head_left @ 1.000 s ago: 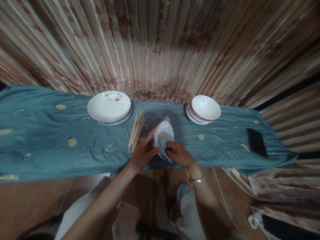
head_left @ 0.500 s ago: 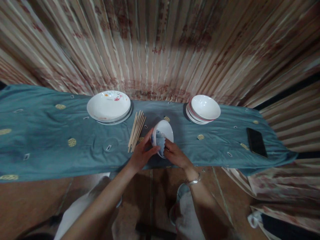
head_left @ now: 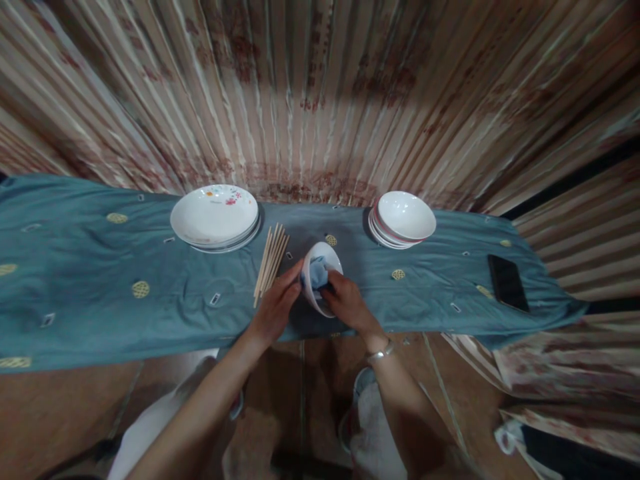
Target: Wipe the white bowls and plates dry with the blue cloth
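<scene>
A white bowl (head_left: 336, 259) is tilted on its side above the front part of the table, its opening turned toward the right. My left hand (head_left: 276, 305) grips it from the left, fingers closed around its outer wall and partly hidden behind it. Inside the bowl lies a crumpled blue cloth (head_left: 319, 272). My right hand (head_left: 349, 301) reaches into the opening, its fingers closed on the cloth and pressing it against the inner wall. A bundle of wooden chopsticks (head_left: 271, 263) lies just left of the bowl, close to my left hand.
Stacked plates (head_left: 215, 217) with a flower pattern stand at the back left. Stacked bowls (head_left: 405, 217) sit at the back right. A black phone (head_left: 508, 283) lies near the right end of the blue tablecloth (head_left: 100, 267). Behind the table hangs a pleated curtain (head_left: 300, 100).
The bowl has turned in my left hand, its outer pattern now out of sight. My right hand has pushed the cloth deeper inside, and the cloth is more bunched up.
</scene>
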{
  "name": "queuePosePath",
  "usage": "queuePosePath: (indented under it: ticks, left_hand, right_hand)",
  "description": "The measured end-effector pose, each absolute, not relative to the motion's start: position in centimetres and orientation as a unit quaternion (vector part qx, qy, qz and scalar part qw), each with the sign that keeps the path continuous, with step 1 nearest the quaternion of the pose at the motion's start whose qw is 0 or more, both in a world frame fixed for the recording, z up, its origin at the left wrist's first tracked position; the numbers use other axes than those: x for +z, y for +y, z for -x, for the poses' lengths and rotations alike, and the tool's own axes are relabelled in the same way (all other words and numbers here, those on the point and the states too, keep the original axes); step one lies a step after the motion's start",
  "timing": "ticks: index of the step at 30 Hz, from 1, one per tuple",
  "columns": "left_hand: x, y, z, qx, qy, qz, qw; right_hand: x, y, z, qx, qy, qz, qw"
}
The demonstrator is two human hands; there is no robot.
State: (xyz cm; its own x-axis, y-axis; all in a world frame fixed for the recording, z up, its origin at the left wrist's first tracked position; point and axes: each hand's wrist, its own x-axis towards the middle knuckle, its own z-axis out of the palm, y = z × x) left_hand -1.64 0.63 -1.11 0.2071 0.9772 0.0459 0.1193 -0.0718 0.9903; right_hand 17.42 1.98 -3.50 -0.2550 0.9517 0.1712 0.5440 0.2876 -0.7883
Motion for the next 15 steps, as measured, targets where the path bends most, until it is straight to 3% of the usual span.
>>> queuePosePath:
  ticks: [3, 9, 15]
  left_hand:
    - [-1.4, 1.0, 2.1, 0.409, 0.470, -0.656, 0.427]
    - [-1.9, 0.8, 1.8, 0.399, 0.462, -0.697, 0.376]
    - [-1.5, 0.9, 1.4, 0.384, 0.434, -0.794, 0.186]
  right_hand:
    - [-3.5, 2.3, -17.8, 0.373, -0.670, 0.528, 0.365]
    - [-3.1, 3.0, -19.0, 0.584, -0.407, 0.477, 0.516]
    - [-2.8, 3.2, -21.2, 0.618, -0.287, 0.433, 0.590]
